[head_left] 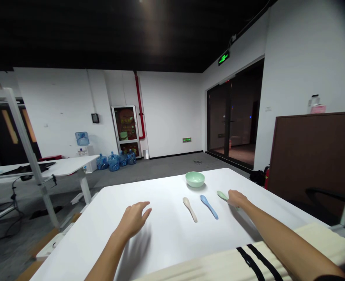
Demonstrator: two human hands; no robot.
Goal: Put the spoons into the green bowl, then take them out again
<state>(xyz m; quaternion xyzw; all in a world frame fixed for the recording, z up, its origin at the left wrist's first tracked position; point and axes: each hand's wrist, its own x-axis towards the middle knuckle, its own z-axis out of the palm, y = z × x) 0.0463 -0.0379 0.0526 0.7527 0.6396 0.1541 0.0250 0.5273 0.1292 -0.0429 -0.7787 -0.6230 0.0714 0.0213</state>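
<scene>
My right hand point(238, 198) is closed around the middle of a green spoon point(221, 194), whose bowl end shows to the left of my fingers. Part of its handle is hidden by the hand. To the left of it lie a blue spoon point(209, 207) and a beige spoon point(190, 210), side by side on the white table point(166, 234). Behind the spoons stands a light green bowl point(195, 180), upright near the far edge. My left hand point(134, 219) hovers over the left part of the table, thumb and fingers apart, holding nothing.
A cream cloth with black stripes point(213, 265) spans the near edge. Left stands another white table point(70, 166) with a metal post. Blue water bottles point(114, 162) rest on the floor beyond, and a brown cabinet point(313, 164) is at right.
</scene>
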